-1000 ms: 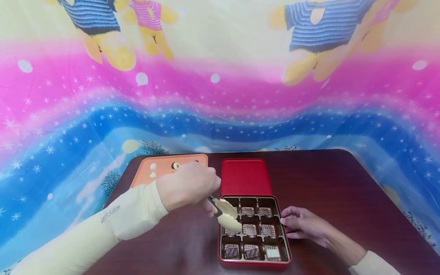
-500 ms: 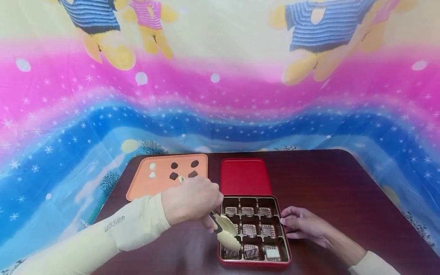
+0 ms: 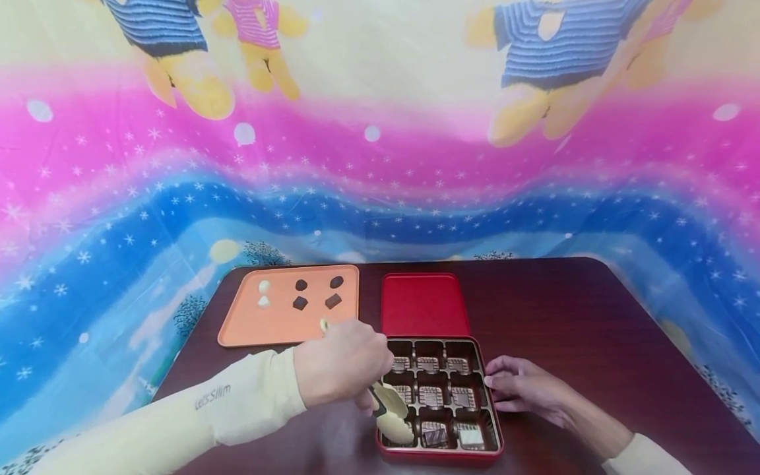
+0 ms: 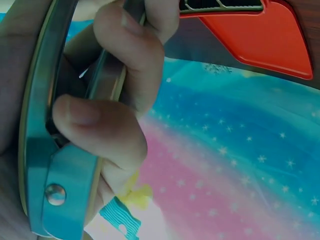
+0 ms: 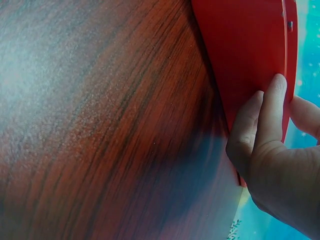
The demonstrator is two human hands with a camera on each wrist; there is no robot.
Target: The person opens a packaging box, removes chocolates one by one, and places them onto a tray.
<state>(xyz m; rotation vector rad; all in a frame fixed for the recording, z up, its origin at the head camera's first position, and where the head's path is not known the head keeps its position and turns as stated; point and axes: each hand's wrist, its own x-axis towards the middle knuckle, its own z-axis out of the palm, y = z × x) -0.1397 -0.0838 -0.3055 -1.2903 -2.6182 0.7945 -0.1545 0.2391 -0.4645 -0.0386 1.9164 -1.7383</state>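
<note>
My left hand (image 3: 344,361) grips a pair of tongs (image 3: 394,427) with cream tips and metal handles, the fingers curled round the handles in the left wrist view. The tips reach down into the front-left compartment of a red tin (image 3: 442,456) with a brown divided insert, hiding what lies there. A dark striped chocolate (image 3: 435,438) sits in the front middle compartment, a white chocolate (image 3: 472,437) in the front right one. At the tin's right side rests my right hand (image 3: 525,388); in the right wrist view its fairly straight fingers lie along the outer wall, thumb at the rim.
Behind the tin lies its red lid (image 3: 424,305) on the dark wooden table (image 3: 552,310). An orange tray (image 3: 237,328) at the back left bears several chocolates, two white (image 3: 264,287) and the others dark (image 3: 301,285). A patterned cloth (image 3: 380,211) hangs behind the table.
My left hand has moved toward me and slightly right, bringing the tongs from the middle row to the front-left compartment. The tray's chocolates have come into view. My right hand stays put.
</note>
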